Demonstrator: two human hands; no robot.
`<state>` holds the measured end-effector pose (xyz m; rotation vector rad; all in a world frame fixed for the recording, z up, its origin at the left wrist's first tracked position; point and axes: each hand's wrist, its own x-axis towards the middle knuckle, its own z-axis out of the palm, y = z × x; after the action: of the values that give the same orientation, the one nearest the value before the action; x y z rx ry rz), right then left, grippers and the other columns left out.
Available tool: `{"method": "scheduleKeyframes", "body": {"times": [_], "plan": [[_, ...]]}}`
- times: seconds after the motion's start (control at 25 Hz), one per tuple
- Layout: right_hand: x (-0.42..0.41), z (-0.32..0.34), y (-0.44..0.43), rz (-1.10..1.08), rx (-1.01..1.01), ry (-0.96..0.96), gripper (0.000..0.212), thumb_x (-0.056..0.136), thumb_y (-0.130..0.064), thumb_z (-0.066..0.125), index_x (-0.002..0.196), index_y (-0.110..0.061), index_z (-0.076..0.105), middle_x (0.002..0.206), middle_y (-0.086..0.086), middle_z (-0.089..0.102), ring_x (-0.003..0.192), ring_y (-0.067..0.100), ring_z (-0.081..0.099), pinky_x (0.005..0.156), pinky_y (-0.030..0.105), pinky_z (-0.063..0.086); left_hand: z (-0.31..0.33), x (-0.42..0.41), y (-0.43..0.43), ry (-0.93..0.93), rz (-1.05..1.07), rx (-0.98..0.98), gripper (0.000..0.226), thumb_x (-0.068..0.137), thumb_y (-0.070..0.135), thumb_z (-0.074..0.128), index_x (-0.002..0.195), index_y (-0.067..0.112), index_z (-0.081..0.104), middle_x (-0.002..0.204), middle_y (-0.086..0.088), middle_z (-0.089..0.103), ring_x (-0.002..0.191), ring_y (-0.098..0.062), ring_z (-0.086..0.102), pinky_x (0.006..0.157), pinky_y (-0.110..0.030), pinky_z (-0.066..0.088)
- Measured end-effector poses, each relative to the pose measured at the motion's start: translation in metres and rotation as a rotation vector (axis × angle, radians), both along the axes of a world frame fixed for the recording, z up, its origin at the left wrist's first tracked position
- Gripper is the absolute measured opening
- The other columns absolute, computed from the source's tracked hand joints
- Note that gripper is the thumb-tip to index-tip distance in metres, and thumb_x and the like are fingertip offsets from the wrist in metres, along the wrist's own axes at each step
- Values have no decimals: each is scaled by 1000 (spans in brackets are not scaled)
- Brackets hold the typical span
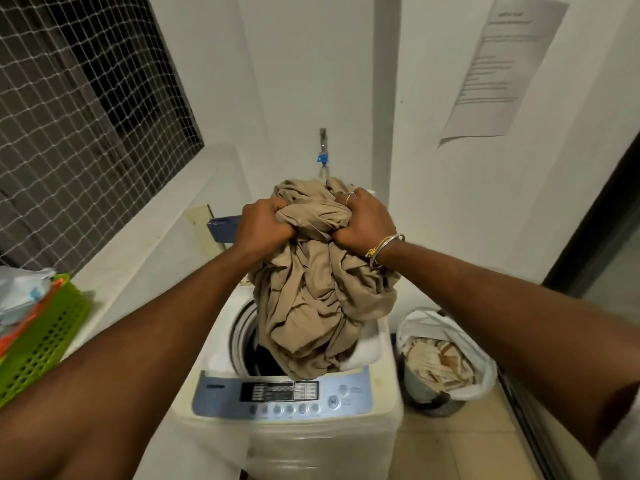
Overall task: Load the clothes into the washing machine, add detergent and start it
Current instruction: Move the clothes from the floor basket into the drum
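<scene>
Cloth front and centre: a big crumpled tan bundle of cloth (318, 289) hangs over the white top-loading washing machine (294, 441). The top is open, and the bundle's bottom folds sit right at the round drum opening (247, 341), spilling a bit onto the right side of the rim (374, 348). Left hand (266, 223) and right hand (363, 220) both clamp the top of the wad, fingers (277, 206) curled tight into bunched fabric on each side. Metal bangle (384, 249) on the right wrist.

Handling, my read: soft, limp stuff, zero stiffness, so it goes wherever gravity says. Bulky more than heavy, and prob. dry, given how loosely it drapes. Matte weave, not slippery, nothing fragile abt it. The top-of-the-wad hold looks right: fists full of gathered folds, tail pointing down, so the low end can feed in first. Risk is that the loose right flap snags on the rim instead of dropping through. A push from above w/ flat palms should sort that.

Elsewhere: blue-and-white control panel (277, 393) at the near edge of the machine, untouched. White plastic bag (446, 355) on the tiled floor (450, 452) to the right, more beige fabric inside. Green perforated plastic basket (45, 341) near left. Metal tap (323, 140) on the far wall (311, 81). Detergent: can't pick it out from here.
</scene>
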<state>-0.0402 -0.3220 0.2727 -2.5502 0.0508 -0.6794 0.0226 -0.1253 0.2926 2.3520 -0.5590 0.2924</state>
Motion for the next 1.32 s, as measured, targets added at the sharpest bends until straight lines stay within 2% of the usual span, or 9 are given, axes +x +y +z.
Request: {"method": "scheduleKeyframes", "body": {"times": [0.24, 0.36, 0.64, 0.72, 0.84, 0.96, 1.08, 1.24, 1.32], "plan": [[26, -34, 76, -31, -11, 94, 57, 62, -37, 70, 119, -29, 63, 107, 1, 55, 93, 24, 60, 75, 29, 52, -37, 25, 78, 42, -36, 24, 7, 76, 24, 66, 79, 22, 72, 72, 4, 70, 70, -12, 65, 63, -38, 56], [36, -53, 90, -43, -21, 139, 61, 66, -39, 74, 124, -28, 60, 112, 2, 53, 93, 23, 58, 73, 26, 47, -59, 40, 94, 73, -50, 29, 10, 75, 24, 66, 82, 23, 73, 74, 4, 71, 72, -13, 66, 63, -33, 56], [54, -106, 79, -29, 8, 275, 59, 68, -45, 75, 122, -29, 59, 109, 0, 51, 91, 20, 55, 74, 28, 49, -119, 67, 88, 141, -137, 51, 12, 74, 28, 71, 84, 22, 73, 76, 8, 71, 71, -8, 65, 65, -32, 56], [58, -124, 71, -6, 29, 312, 59, 69, -50, 73, 123, -32, 57, 116, -1, 51, 94, 21, 56, 78, 32, 53, -137, 71, 81, 172, -157, 54, 12, 74, 30, 70, 83, 23, 72, 76, 10, 71, 71, -4, 64, 65, -33, 57], [69, -153, 54, -5, 38, 399, 66, 66, -59, 67, 128, -39, 53, 123, -4, 49, 97, 22, 60, 82, 38, 56, -160, 77, 65, 238, -151, 74, 11, 76, 33, 70, 84, 25, 72, 77, 14, 70, 72, 2, 63, 67, -28, 56], [81, -178, 36, 43, 37, 490, 66, 69, -61, 63, 129, -36, 53, 131, -4, 46, 100, 24, 62, 85, 34, 53, -185, 80, 52, 281, -138, 113, 12, 78, 34, 68, 85, 24, 70, 79, 16, 67, 73, 1, 62, 70, -25, 54], [91, -201, 22, 107, 48, 555, 64, 74, -53, 68, 133, -34, 50, 138, -1, 41, 109, 23, 59, 88, 29, 46, -213, 82, 45, 284, -151, 38, 25, 72, 47, 62, 88, 30, 71, 84, 24, 65, 82, 2, 61, 74, -21, 50], [97, -225, 21, 149, -11, 605, 72, 77, -53, 66, 142, -37, 40, 150, -2, 30, 128, 26, 47, 103, 45, 40, -245, 88, 41, 321, -126, 76, 25, 75, 50, 61, 93, 36, 71, 92, 16, 73, 87, -4, 68, 78, -31, 56], [102, -236, 23, 158, -24, 623, 74, 77, -56, 65, 144, -39, 37, 154, -1, 25, 133, 28, 42, 107, 48, 36, -258, 92, 43, 349, -85, 85, 29, 72, 54, 59, 93, 38, 71, 94, 14, 74, 88, -7, 69, 78, -31, 57]]}}
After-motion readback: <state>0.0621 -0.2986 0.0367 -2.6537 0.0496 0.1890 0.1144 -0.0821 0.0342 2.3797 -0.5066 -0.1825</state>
